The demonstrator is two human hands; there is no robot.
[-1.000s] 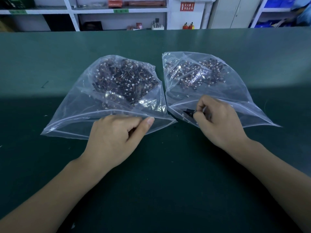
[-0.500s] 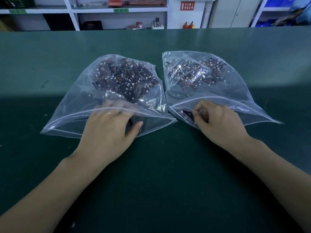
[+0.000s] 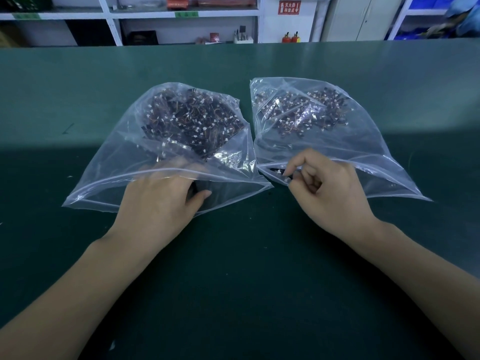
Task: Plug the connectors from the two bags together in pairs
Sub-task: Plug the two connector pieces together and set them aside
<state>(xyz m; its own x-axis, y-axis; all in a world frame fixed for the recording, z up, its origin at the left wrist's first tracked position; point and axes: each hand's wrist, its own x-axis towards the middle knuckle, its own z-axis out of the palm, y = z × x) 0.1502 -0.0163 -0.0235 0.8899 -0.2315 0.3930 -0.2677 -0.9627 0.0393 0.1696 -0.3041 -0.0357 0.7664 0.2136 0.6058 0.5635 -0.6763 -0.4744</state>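
My left hand (image 3: 158,203) reaches into the left clear plastic bag (image 3: 104,178); I cannot tell its grip. My right hand (image 3: 330,193) pinches a small black connector (image 3: 279,172) at the right clear bag's (image 3: 376,152) mouth.

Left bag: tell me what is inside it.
Inside the left bag lies a heap of dark wired connectors at the far end. The left hand reaches in through the mouth; its fingers blur behind the plastic, so any grip is hidden.

2 clear zip bags (image 3: 109,162) side by side, open, dark connectors (image 3: 197,120) piled inside
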